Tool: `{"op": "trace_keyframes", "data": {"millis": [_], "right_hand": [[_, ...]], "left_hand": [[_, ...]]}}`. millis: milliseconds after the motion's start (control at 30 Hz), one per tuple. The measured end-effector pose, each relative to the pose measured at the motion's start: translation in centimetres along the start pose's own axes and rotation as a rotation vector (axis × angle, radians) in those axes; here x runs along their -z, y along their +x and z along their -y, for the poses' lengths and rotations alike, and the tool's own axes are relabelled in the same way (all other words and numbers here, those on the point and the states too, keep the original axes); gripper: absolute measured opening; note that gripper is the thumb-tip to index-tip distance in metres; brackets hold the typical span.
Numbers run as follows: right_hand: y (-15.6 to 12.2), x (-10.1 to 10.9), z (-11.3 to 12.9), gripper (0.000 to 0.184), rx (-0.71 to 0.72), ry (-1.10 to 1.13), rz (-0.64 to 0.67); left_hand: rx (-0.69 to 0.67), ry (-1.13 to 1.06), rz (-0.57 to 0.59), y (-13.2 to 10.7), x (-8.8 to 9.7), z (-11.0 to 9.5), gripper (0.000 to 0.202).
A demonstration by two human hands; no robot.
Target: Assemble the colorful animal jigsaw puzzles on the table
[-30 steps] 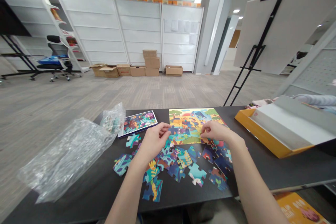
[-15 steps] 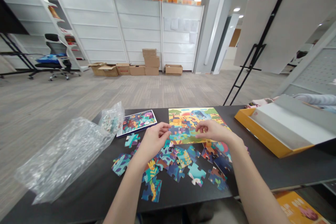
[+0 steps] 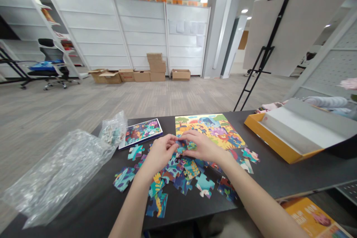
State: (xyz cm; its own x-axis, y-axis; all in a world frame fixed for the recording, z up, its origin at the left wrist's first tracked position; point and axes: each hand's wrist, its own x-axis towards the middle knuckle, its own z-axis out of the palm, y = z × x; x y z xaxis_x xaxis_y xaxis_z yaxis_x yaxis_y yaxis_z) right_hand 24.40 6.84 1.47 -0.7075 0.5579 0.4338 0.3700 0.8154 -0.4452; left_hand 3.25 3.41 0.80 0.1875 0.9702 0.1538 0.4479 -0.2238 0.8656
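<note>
My left hand (image 3: 163, 153) and my right hand (image 3: 203, 146) are close together over the near left edge of the yellow animal picture board (image 3: 223, 128). Between their fingertips is a dark blue and teal jigsaw piece (image 3: 182, 145), gripped from both sides. Whether it is one piece or two joined is hard to tell. Loose jigsaw pieces lie below and around my hands, among them a teal one (image 3: 205, 185), a blue one with a yellow plant (image 3: 157, 203) and a leafy one (image 3: 124, 178). My wrists and forearms cover part of the pile.
A dark picture card (image 3: 142, 132) lies behind my left hand on the black table (image 3: 279, 171). Crumpled clear plastic bags (image 3: 64, 171) spread over the left side. An open yellow box (image 3: 276, 139) stands at the right, with folded cloth behind it.
My right hand has moved left to meet my left hand, and its fingers have closed on the jigsaw piece. More of the yellow board shows. The whole view has shifted slightly.
</note>
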Motion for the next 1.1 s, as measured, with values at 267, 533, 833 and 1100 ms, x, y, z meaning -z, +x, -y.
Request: {"op": "trace_keyframes", "data": {"millis": [267, 533, 833, 1100], "right_hand": [[-0.3, 2.2, -1.8, 0.039, -0.061, -0.092, 0.014], [-1.2, 6.2, -7.9, 0.027, -0.37, -0.404, -0.054], [-1.5, 4.5, -8.7, 0.024, -0.432, -0.512, 0.168], [-0.7, 2.0, -8.4, 0.025, -0.302, -0.306, 0.183]], "left_hand": [[-0.022, 0.029, -0.041, 0.3, -0.7, 0.1, 0.026], [-0.044, 0.112, -0.081, 0.3, -0.7, 0.2, 0.024], [-0.02, 0.152, -0.07, 0.0, -0.5, -0.1, 0.023], [-0.044, 0.174, -0.041, 0.1, -0.6, 0.1, 0.023]]}}
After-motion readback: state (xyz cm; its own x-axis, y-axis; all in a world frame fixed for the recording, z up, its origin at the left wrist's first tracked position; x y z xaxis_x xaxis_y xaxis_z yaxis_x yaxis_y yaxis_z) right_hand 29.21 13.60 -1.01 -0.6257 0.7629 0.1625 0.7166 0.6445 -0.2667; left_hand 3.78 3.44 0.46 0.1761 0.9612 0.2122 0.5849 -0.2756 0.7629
